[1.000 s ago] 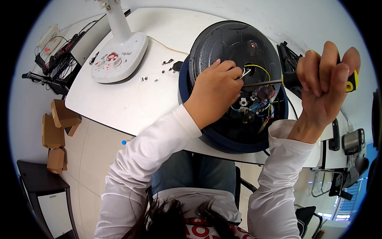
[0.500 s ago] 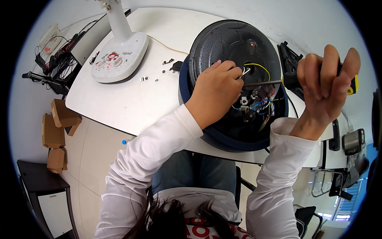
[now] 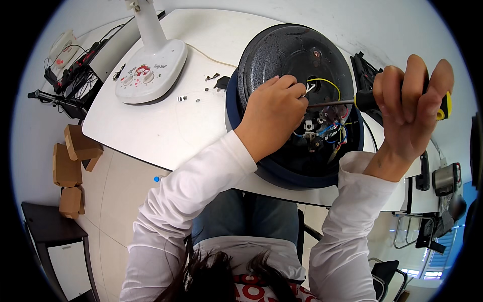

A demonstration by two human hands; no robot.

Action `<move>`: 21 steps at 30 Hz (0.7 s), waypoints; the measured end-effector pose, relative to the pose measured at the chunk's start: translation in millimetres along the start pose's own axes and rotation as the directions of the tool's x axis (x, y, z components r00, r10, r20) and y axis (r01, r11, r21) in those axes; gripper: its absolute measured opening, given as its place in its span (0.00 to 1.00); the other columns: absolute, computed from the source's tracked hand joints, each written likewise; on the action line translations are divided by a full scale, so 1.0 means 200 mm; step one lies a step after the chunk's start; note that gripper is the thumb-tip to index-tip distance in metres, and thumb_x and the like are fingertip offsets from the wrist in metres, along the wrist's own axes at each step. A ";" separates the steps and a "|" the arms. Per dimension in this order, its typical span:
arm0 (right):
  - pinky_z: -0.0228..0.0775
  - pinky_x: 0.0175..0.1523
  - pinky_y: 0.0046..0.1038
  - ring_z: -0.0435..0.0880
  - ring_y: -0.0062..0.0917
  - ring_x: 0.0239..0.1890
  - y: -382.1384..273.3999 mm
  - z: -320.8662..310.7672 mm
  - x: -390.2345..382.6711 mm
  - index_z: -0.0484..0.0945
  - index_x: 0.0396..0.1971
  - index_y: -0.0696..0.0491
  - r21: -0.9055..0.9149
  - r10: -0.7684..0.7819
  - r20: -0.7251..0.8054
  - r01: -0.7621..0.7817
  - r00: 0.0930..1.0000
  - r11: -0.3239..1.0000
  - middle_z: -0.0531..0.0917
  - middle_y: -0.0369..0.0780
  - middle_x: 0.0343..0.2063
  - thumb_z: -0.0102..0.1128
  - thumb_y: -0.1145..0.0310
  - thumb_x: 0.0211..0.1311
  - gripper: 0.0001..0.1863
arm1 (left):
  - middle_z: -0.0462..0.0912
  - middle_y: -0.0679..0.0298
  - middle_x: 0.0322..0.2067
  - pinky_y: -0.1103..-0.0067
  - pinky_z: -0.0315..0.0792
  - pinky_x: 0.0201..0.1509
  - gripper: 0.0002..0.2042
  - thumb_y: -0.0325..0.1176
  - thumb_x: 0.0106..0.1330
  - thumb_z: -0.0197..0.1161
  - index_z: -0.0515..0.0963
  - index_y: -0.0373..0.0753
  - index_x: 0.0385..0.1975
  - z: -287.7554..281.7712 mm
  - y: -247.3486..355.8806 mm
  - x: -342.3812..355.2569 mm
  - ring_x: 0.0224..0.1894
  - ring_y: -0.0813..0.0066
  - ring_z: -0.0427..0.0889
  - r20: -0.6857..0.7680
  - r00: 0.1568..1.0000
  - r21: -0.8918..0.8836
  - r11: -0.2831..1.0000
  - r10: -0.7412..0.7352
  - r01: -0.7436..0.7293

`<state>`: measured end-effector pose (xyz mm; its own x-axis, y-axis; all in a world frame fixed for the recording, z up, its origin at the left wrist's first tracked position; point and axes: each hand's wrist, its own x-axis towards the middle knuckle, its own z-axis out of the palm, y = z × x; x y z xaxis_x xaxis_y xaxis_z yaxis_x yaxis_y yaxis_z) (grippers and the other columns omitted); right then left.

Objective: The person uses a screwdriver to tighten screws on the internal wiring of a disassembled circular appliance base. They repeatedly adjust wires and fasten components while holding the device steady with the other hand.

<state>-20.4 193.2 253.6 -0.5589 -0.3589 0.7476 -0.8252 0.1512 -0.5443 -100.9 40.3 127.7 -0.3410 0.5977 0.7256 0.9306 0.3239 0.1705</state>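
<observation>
My right hand grips the black and yellow handle of a screwdriver. Its shaft runs level to the left, and the tip disappears behind my left fingers. My left hand is closed in a pinch over the black inner shell of an opened round appliance; whatever the fingers hold is hidden. The shell is tilted up inside a dark blue outer body. Yellow, white, blue and red wires and small metal terminals show in the gap between them, below the screwdriver shaft.
Small loose metal parts and a black piece lie on the white table left of the appliance. A white stand with a printed base is farther left. Cardboard boxes are stacked on the floor. A black object borders the appliance's right side.
The appliance and the screwdriver have shifted very slightly up and left in the picture. Both hands keep the same hold.
</observation>
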 end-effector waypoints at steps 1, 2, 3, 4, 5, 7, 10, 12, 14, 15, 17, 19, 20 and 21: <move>0.54 0.24 0.18 0.58 0.11 0.14 -0.01 0.01 -0.01 0.59 0.27 0.43 -0.027 0.001 -0.025 -0.001 1.000 1.000 0.61 0.27 0.17 0.50 0.54 0.68 0.14 | 0.79 0.69 0.37 0.77 0.73 0.45 0.10 0.29 0.44 0.68 0.81 0.39 0.29 0.01 0.00 0.00 0.46 0.70 0.76 -0.006 1.000 0.000 1.000 0.002 -0.002; 0.54 0.24 0.19 0.58 0.12 0.14 -0.01 0.03 -0.01 0.58 0.27 0.43 -0.052 0.001 -0.050 -0.003 0.999 0.999 0.60 0.27 0.17 0.49 0.54 0.68 0.14 | 0.78 0.69 0.37 0.77 0.73 0.45 0.10 0.29 0.44 0.68 0.81 0.39 0.28 0.01 -0.01 0.00 0.46 0.70 0.76 -0.012 1.000 0.002 1.000 0.004 -0.004; 0.54 0.24 0.19 0.58 0.12 0.14 -0.03 0.05 -0.02 0.58 0.26 0.43 -0.077 0.003 -0.082 -0.010 0.997 0.997 0.60 0.27 0.17 0.49 0.54 0.68 0.15 | 0.78 0.69 0.37 0.76 0.73 0.45 0.10 0.29 0.43 0.68 0.81 0.39 0.28 0.01 -0.01 0.00 0.46 0.70 0.76 -0.017 1.000 -0.005 1.000 0.002 -0.002; 0.54 0.24 0.20 0.58 0.12 0.14 -0.03 0.06 -0.03 0.59 0.26 0.44 -0.085 -0.004 -0.114 -0.006 0.993 0.996 0.60 0.28 0.17 0.49 0.55 0.68 0.14 | 0.78 0.69 0.37 0.76 0.73 0.45 0.11 0.29 0.43 0.68 0.81 0.40 0.29 0.00 -0.01 0.00 0.46 0.70 0.76 -0.022 1.000 -0.013 1.000 0.000 0.000; 0.54 0.24 0.20 0.57 0.12 0.14 -0.03 0.07 -0.04 0.59 0.26 0.44 -0.096 -0.010 -0.147 -0.004 0.989 0.995 0.60 0.28 0.17 0.49 0.56 0.68 0.14 | 0.78 0.69 0.37 0.75 0.73 0.45 0.11 0.29 0.43 0.69 0.80 0.40 0.29 0.00 -0.01 0.00 0.45 0.70 0.76 -0.027 1.000 -0.022 1.000 0.001 -0.001; 0.54 0.24 0.20 0.57 0.13 0.14 -0.05 0.09 -0.05 0.60 0.26 0.44 -0.117 -0.019 -0.210 -0.006 0.978 0.993 0.60 0.29 0.16 0.49 0.58 0.69 0.13 | 0.78 0.69 0.37 0.74 0.72 0.45 0.12 0.29 0.42 0.69 0.79 0.41 0.30 0.00 -0.01 0.01 0.45 0.69 0.76 -0.053 0.999 -0.034 0.999 0.001 -0.003; 0.54 0.24 0.21 0.57 0.14 0.15 -0.04 0.11 -0.05 0.62 0.26 0.45 -0.128 -0.042 -0.307 0.002 0.951 0.992 0.60 0.29 0.16 0.50 0.62 0.69 0.11 | 0.78 0.68 0.37 0.73 0.72 0.45 0.15 0.28 0.42 0.69 0.77 0.41 0.32 0.00 -0.01 0.00 0.45 0.67 0.75 -0.067 0.998 -0.037 0.999 0.000 -0.003; 0.53 0.24 0.21 0.57 0.15 0.15 -0.03 0.13 -0.05 0.65 0.27 0.46 -0.143 -0.058 -0.377 0.004 0.924 0.990 0.60 0.30 0.16 0.50 0.64 0.68 0.10 | 0.77 0.67 0.37 0.73 0.72 0.45 0.16 0.28 0.42 0.69 0.76 0.42 0.34 0.00 -0.01 0.01 0.46 0.66 0.75 -0.076 0.997 -0.054 0.999 -0.006 0.002; 0.53 0.25 0.21 0.57 0.15 0.15 -0.03 0.15 -0.05 0.67 0.28 0.47 -0.158 -0.074 -0.449 0.003 0.891 0.987 0.61 0.30 0.16 0.51 0.65 0.68 0.08 | 0.77 0.66 0.37 0.72 0.71 0.44 0.16 0.27 0.43 0.68 0.75 0.42 0.35 0.00 0.00 0.01 0.46 0.65 0.75 -0.088 0.996 -0.077 0.997 -0.025 0.018; 0.53 0.25 0.21 0.57 0.15 0.15 -0.03 0.14 -0.06 0.68 0.29 0.47 -0.151 -0.084 -0.445 0.018 0.891 0.988 0.61 0.31 0.16 0.52 0.65 0.67 0.07 | 0.77 0.66 0.37 0.72 0.71 0.45 0.16 0.26 0.43 0.67 0.75 0.42 0.35 0.00 0.00 0.01 0.46 0.65 0.75 -0.100 0.995 -0.086 0.996 -0.029 0.021; 0.54 0.25 0.21 0.58 0.16 0.16 -0.02 0.13 -0.07 0.69 0.31 0.47 -0.138 -0.104 -0.440 0.047 0.892 0.989 0.61 0.31 0.16 0.52 0.66 0.67 0.05 | 0.77 0.65 0.37 0.72 0.71 0.46 0.15 0.24 0.45 0.64 0.75 0.41 0.36 0.01 0.00 0.01 0.46 0.64 0.75 -0.123 0.992 -0.106 0.994 -0.038 0.025; 0.54 0.25 0.21 0.59 0.16 0.16 -0.02 0.15 -0.06 0.69 0.30 0.47 -0.132 -0.088 -0.478 0.028 0.874 0.991 0.61 0.31 0.16 0.53 0.66 0.66 0.05 | 0.78 0.64 0.40 0.71 0.70 0.47 0.15 0.22 0.46 0.61 0.75 0.40 0.36 0.02 -0.01 0.01 0.46 0.63 0.75 -0.128 0.991 -0.157 0.987 -0.042 0.022; 0.54 0.25 0.21 0.59 0.16 0.16 -0.03 0.16 -0.06 0.69 0.30 0.47 -0.128 -0.082 -0.495 0.020 0.865 0.992 0.61 0.31 0.16 0.54 0.66 0.66 0.06 | 0.78 0.64 0.41 0.70 0.70 0.48 0.14 0.21 0.47 0.60 0.75 0.40 0.36 0.02 -0.02 0.01 0.46 0.62 0.75 -0.131 0.990 -0.180 0.983 -0.044 0.020; 0.55 0.25 0.21 0.59 0.16 0.16 -0.03 0.16 -0.05 0.68 0.30 0.48 -0.117 -0.077 -0.496 0.021 0.865 0.993 0.61 0.31 0.16 0.54 0.67 0.66 0.06 | 0.78 0.63 0.42 0.70 0.70 0.49 0.15 0.21 0.47 0.59 0.75 0.40 0.37 0.02 -0.04 0.01 0.47 0.61 0.74 -0.143 0.986 -0.197 0.979 -0.079 0.050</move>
<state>-6.9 167.4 236.9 -0.4610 0.1344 0.8771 -0.8405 0.2509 -0.4802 -108.4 41.4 124.7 -0.3910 0.4588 0.7979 0.9204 0.2024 0.3346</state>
